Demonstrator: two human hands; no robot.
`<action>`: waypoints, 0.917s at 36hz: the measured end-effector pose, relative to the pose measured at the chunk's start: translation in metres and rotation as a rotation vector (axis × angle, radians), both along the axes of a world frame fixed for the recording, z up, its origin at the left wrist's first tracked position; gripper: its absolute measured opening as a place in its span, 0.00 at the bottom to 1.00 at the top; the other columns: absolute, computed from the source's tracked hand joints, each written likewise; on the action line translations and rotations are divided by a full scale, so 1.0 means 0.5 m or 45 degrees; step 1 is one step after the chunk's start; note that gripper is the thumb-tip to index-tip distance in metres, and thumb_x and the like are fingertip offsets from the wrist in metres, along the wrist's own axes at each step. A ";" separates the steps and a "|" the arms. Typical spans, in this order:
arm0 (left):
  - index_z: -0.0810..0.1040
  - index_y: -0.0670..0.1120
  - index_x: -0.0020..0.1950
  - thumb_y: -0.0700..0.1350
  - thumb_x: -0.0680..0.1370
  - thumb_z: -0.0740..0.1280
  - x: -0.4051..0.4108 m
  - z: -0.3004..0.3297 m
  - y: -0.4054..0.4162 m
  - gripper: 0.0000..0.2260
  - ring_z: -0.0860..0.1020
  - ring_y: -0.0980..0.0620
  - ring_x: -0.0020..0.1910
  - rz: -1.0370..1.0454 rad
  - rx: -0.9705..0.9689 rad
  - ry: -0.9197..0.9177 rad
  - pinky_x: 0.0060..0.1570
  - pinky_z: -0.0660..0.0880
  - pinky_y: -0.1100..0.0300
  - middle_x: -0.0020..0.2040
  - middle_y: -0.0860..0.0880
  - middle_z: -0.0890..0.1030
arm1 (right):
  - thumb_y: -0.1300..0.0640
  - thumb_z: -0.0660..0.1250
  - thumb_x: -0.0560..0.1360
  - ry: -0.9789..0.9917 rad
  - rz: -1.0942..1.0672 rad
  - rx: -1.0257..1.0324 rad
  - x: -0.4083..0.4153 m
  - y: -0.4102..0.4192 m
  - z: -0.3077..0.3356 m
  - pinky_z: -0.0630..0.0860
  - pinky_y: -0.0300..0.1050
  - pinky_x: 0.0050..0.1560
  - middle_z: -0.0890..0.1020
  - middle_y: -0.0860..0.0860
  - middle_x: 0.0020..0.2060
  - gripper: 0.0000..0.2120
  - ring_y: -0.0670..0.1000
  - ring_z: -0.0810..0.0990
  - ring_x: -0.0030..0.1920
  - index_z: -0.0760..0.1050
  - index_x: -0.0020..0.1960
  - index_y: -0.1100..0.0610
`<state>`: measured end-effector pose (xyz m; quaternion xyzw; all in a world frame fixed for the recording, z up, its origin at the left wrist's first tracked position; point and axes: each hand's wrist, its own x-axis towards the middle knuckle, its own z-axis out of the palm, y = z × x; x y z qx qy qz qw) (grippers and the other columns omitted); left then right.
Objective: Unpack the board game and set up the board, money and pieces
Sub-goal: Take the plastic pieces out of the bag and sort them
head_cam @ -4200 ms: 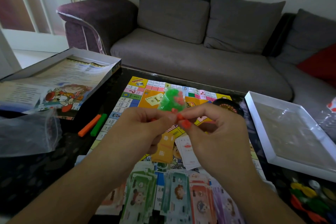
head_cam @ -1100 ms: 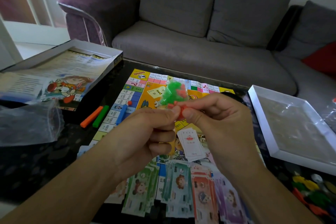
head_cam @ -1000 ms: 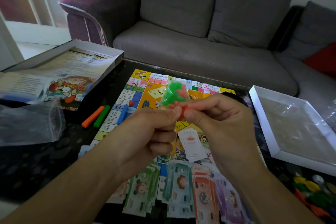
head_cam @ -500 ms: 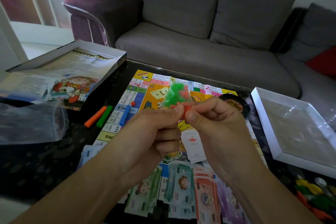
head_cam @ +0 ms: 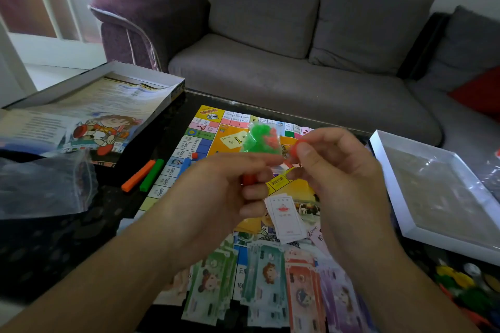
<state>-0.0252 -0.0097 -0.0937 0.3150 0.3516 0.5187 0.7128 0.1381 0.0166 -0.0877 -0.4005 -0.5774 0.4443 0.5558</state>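
Observation:
Both hands are raised over the colourful game board [head_cam: 201,138]. My left hand [head_cam: 221,192] pinches the bottom of a small clear bag of green and red pieces [head_cam: 259,138], and a red-orange piece [head_cam: 249,179] shows under its curled fingers. Beside the bag, my right hand [head_cam: 335,178] pinches a small red piece [head_cam: 295,148] between thumb and forefinger. Paper money [head_cam: 270,281] is fanned along the board's near edge. A small stack of white cards [head_cam: 284,217] lies on the board below my hands.
Orange [head_cam: 137,176], green [head_cam: 151,174] and blue [head_cam: 185,163] sticks lie at the board's left edge. The box lid with a leaflet [head_cam: 108,100] and an empty zip bag [head_cam: 40,186] are left. A white box tray [head_cam: 389,184] and loose coloured pieces [head_cam: 460,284] are right. A sofa [head_cam: 270,73] stands behind.
My right hand has drawn a little to the right, away from the left, with a red piece between its fingers. The bag stays pinched in my left hand.

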 end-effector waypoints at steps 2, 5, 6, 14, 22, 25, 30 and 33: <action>0.81 0.34 0.63 0.31 0.74 0.64 -0.004 0.002 0.004 0.18 0.68 0.54 0.30 0.023 0.004 0.087 0.26 0.63 0.62 0.37 0.45 0.76 | 0.66 0.69 0.80 0.012 0.027 -0.040 0.010 0.007 0.004 0.81 0.51 0.47 0.86 0.54 0.43 0.08 0.55 0.85 0.44 0.82 0.48 0.54; 0.78 0.41 0.67 0.27 0.82 0.59 -0.013 -0.003 0.001 0.18 0.74 0.50 0.34 0.010 0.097 0.537 0.31 0.70 0.62 0.42 0.45 0.85 | 0.67 0.66 0.82 -0.111 0.066 -0.048 0.015 0.008 0.008 0.83 0.51 0.48 0.86 0.52 0.43 0.11 0.53 0.87 0.44 0.84 0.50 0.54; 0.77 0.45 0.68 0.29 0.83 0.60 -0.016 -0.006 -0.002 0.17 0.76 0.49 0.36 -0.015 0.166 0.710 0.34 0.73 0.61 0.44 0.46 0.86 | 0.67 0.67 0.82 -0.186 0.075 -0.037 0.015 0.007 0.009 0.84 0.53 0.48 0.86 0.51 0.43 0.11 0.53 0.87 0.43 0.84 0.51 0.53; 0.77 0.52 0.64 0.36 0.83 0.66 -0.025 0.006 -0.017 0.14 0.80 0.55 0.33 -0.148 0.390 1.120 0.37 0.77 0.64 0.42 0.51 0.87 | 0.69 0.75 0.75 -0.432 0.261 0.014 0.011 0.008 0.005 0.82 0.40 0.41 0.87 0.51 0.43 0.10 0.50 0.87 0.42 0.84 0.52 0.57; 0.77 0.52 0.67 0.36 0.84 0.65 -0.027 0.006 -0.017 0.16 0.82 0.54 0.35 -0.194 0.458 1.206 0.41 0.81 0.61 0.43 0.53 0.87 | 0.69 0.76 0.73 -0.428 0.292 0.017 0.011 0.009 -0.002 0.85 0.44 0.44 0.88 0.51 0.41 0.09 0.51 0.87 0.42 0.85 0.49 0.58; 0.76 0.51 0.69 0.35 0.84 0.65 -0.023 0.001 -0.016 0.17 0.85 0.53 0.40 -0.198 0.461 1.236 0.41 0.82 0.57 0.47 0.54 0.87 | 0.70 0.76 0.73 -0.407 0.280 0.016 0.010 0.007 -0.001 0.86 0.47 0.43 0.88 0.52 0.40 0.09 0.53 0.87 0.40 0.84 0.48 0.59; 0.77 0.53 0.67 0.36 0.84 0.64 -0.023 -0.004 -0.015 0.15 0.84 0.58 0.39 -0.190 0.478 1.294 0.37 0.76 0.65 0.48 0.55 0.86 | 0.72 0.76 0.72 -0.357 0.280 0.043 0.004 0.002 -0.005 0.86 0.53 0.40 0.87 0.56 0.37 0.07 0.60 0.86 0.37 0.83 0.45 0.62; 0.77 0.52 0.65 0.37 0.84 0.64 -0.027 -0.005 -0.015 0.14 0.82 0.60 0.36 -0.194 0.478 1.306 0.35 0.74 0.69 0.45 0.55 0.86 | 0.73 0.75 0.73 -0.320 0.268 0.060 -0.001 -0.001 -0.011 0.85 0.58 0.39 0.86 0.58 0.36 0.07 0.63 0.85 0.36 0.83 0.45 0.62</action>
